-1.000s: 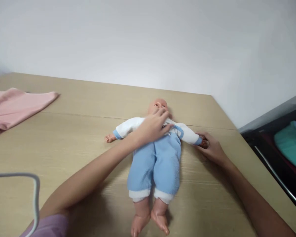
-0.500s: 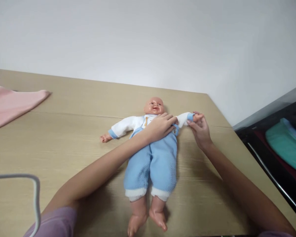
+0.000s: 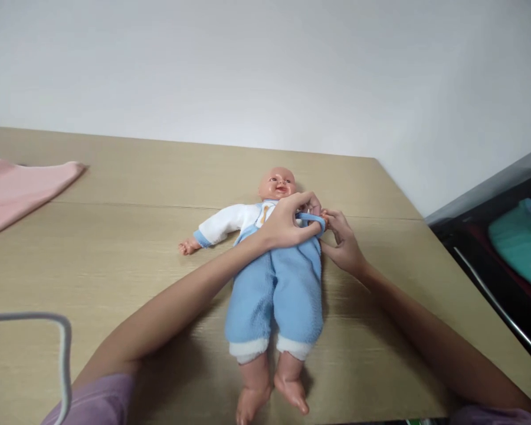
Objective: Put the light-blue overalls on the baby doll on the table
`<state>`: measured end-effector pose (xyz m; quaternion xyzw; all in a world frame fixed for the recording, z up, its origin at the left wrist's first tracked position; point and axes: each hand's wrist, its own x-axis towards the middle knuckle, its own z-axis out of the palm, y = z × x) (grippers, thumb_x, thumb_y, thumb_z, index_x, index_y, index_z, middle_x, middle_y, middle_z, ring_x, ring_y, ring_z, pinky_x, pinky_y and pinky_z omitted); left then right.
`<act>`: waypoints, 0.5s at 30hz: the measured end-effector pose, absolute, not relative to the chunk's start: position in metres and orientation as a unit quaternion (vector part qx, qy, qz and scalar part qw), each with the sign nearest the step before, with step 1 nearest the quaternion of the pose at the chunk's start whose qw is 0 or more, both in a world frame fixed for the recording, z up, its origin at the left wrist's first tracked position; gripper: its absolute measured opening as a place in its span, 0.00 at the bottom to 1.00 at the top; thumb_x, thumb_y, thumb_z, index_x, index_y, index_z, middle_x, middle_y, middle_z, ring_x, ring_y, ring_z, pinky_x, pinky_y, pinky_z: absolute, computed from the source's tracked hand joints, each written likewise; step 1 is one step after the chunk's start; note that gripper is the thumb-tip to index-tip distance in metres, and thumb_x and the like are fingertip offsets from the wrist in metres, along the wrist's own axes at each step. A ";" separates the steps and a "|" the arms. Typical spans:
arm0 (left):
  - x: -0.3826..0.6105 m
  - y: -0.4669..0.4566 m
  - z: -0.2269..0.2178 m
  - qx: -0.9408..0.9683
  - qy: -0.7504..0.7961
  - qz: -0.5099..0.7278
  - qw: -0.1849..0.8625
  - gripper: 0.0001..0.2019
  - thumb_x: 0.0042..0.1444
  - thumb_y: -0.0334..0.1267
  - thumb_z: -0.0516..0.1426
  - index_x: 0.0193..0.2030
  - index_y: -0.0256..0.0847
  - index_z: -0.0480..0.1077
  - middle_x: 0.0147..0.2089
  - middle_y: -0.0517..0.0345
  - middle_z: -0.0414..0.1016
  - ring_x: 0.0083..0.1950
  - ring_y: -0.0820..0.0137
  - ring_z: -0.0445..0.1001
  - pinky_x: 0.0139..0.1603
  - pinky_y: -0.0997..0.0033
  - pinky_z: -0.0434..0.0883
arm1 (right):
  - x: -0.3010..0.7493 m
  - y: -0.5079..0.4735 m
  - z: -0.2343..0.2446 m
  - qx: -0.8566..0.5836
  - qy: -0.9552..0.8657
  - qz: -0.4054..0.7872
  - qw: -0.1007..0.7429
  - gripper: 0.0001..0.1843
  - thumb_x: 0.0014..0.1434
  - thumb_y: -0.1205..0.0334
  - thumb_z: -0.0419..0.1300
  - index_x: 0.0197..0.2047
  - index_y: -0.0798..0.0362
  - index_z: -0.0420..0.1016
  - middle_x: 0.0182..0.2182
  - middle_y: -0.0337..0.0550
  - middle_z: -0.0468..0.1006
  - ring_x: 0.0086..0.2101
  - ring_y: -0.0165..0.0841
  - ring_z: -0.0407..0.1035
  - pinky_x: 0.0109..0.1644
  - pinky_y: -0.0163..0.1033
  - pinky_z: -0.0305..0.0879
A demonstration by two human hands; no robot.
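Note:
A baby doll [image 3: 278,184] lies on its back on the wooden table [image 3: 137,277], head toward the wall. It wears a white top with blue cuffs and light blue overalls [image 3: 252,301]. My left hand [image 3: 289,221] is over the doll's chest, its thumb and fingers closed around a blue overall strap [image 3: 310,218] that forms a loop. At the right side of the doll, my right hand [image 3: 343,239] grips the doll's small hand [image 3: 324,219] with its fingertips, close against the strap. Much of that doll arm is hidden behind my hands.
A pink cloth [image 3: 22,189] lies at the table's left. A grey-white cable [image 3: 64,354] curves through the lower left. Beyond the table's right edge is a dark object with a teal item [image 3: 522,242] on it. A pale wall [image 3: 230,71] rises behind.
My right hand has brought the doll's outstretched arm inward toward its chest. My left hand has risen from lying flat on the chest and now holds the strap raised in a loop.

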<state>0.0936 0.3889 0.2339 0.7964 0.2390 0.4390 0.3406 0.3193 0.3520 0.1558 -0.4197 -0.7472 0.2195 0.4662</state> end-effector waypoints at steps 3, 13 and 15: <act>0.096 0.392 0.235 0.771 0.265 0.433 0.385 0.05 0.54 0.38 0.60 0.37 0.44 0.68 0.35 0.63 0.73 0.37 0.67 0.73 0.40 0.65 0.69 | 0.316 0.343 0.162 -0.396 -0.781 0.205 0.438 0.23 0.66 0.61 0.66 0.63 0.41 0.82 0.67 0.53 0.73 0.69 0.56 0.68 0.78 0.66 0.65; 0.091 0.412 0.224 0.833 0.364 0.344 0.237 0.08 0.63 0.43 0.64 0.39 0.44 0.71 0.46 0.51 0.82 0.52 0.56 0.79 0.57 0.55 0.73 | 0.301 0.347 0.158 -0.428 -0.590 0.444 0.521 0.19 0.72 0.37 0.61 0.49 0.42 0.78 0.55 0.48 0.83 0.57 0.48 0.78 0.68 0.60 0.75; 0.089 0.415 0.222 0.852 0.363 0.310 0.216 0.10 0.67 0.46 0.63 0.40 0.44 0.71 0.46 0.50 0.83 0.51 0.55 0.79 0.56 0.55 0.73 | 0.298 0.351 0.156 -0.430 -0.541 0.490 0.532 0.18 0.71 0.37 0.61 0.48 0.42 0.75 0.50 0.48 0.84 0.51 0.47 0.79 0.61 0.57 0.79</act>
